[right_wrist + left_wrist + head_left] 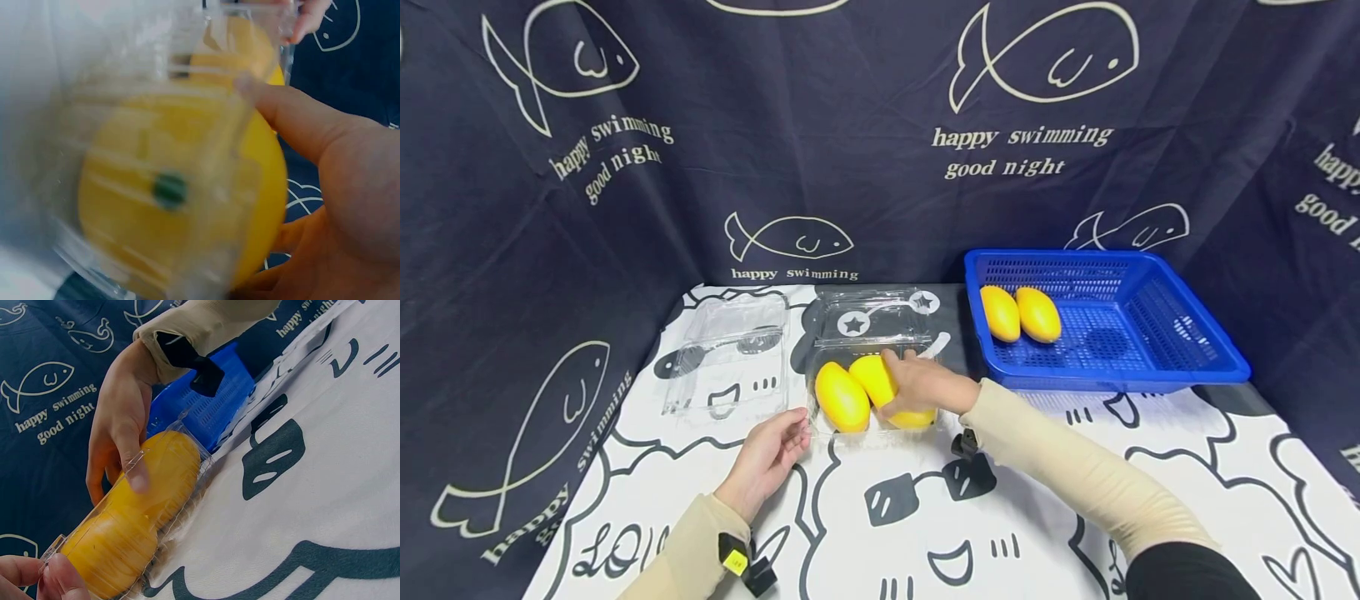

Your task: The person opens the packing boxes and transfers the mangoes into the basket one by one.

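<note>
Yellow mangoes [842, 396] lie side by side in the lower half of a clear plastic clamshell box [880, 435], whose lid [872, 317] is laid back. My right hand [928, 385] reaches in from the right and grips the mango [187, 187] at the box's right side. A dark green spot shows on that mango in the right wrist view. At the box's left edge my left hand [771, 458] pinches the plastic rim between thumb [65, 575] and fingers. The right hand covers part of the mangoes.
A second clear clamshell box [730, 367] lies opened out at the left. At the back right stands a blue plastic basket [1112, 379] with two mangoes [1037, 315] at its left end. A dark fish-print cloth [880, 183] hangs behind the table.
</note>
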A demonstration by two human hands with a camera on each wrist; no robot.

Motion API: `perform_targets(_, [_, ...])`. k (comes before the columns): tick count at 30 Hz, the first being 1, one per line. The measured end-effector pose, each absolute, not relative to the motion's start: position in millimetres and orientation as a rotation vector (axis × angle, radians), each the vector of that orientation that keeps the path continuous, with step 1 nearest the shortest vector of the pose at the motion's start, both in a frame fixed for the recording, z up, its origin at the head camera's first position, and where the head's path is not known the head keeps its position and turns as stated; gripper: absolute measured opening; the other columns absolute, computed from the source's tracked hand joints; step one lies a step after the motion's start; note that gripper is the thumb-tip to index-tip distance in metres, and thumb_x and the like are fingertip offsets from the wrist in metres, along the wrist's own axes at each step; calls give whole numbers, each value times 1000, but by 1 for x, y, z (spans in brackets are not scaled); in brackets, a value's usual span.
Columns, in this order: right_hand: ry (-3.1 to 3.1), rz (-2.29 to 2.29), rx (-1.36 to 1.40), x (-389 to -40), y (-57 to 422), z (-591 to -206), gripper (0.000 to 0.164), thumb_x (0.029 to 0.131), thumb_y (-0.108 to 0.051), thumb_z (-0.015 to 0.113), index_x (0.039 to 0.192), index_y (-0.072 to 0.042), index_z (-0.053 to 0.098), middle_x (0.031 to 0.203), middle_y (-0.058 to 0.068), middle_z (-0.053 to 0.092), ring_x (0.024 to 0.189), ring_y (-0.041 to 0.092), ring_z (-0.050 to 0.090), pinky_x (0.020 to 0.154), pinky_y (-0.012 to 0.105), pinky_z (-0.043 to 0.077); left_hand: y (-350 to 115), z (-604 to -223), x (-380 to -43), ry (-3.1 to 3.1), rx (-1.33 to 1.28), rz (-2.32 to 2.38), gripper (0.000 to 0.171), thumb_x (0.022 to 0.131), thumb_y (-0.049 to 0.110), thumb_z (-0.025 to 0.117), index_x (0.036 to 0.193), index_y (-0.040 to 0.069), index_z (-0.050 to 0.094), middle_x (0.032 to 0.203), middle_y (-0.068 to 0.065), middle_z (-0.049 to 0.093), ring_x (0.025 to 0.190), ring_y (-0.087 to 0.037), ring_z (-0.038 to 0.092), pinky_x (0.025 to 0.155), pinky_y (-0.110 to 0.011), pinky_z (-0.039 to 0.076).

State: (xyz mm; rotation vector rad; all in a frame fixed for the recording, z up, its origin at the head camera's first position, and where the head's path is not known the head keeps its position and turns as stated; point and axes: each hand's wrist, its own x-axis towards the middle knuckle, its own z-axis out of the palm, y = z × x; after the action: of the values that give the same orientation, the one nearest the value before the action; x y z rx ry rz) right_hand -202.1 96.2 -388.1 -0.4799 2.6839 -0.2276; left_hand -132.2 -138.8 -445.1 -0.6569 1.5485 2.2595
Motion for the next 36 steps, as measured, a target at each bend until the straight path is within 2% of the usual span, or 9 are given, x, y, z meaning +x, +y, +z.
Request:
perform_targets(5, [2679,-240,-465,-202,94,-391,98,77,-48,77,151,-10,23,132,13,60,133,35,45,109,48,42,-139,-444,-132,1545,-657,2259,39,95,14,57,130,-2,48,81,6,58,75,-5,55,71,-14,54])
perform_targets(11, [2697,-243,-473,-201,93,-392,95,76,-47,77,147,-10,27,119,11,64,119,32,54,99,47,49,-139,-445,-132,1551,-659,2261,38,95,13,58,128,-3,50,80,5,58,75,-6,55,70,-15,54])
perform_targets(19, [2717,-250,-451,-201,91,-393,90,73,-46,80,142,-11,32,111,12,63,108,29,56,90,45,52,-138,-446,-133,1542,-663,2271,32,95,13,57,124,0,52,80,5,59,75,-6,56,70,-15,54])
perform_targets(24, [2731,-262,-446,-201,91,-393,89,72,-46,81,138,-11,34,108,13,61,101,28,56,85,43,53,-139,-445,-132,1535,-651,2275,35,95,13,58,126,-1,50,80,5,59,75,-5,55,70,-15,54])
perform_targets(29, [2736,-280,-442,-201,93,-390,93,72,-47,81,142,-11,32,116,15,58,102,28,57,86,44,53,-138,-445,-132,1538,-655,2279,32,95,13,58,123,0,52,80,5,59,75,-6,55,70,-15,54])
perform_targets(36, [2744,-288,-441,-200,95,-381,96,73,-48,80,146,-11,30,129,18,55,112,31,56,93,47,52,-138,-447,-133,1530,-664,2285,26,94,13,58,117,2,55,79,5,59,74,-6,56,69,-15,54])
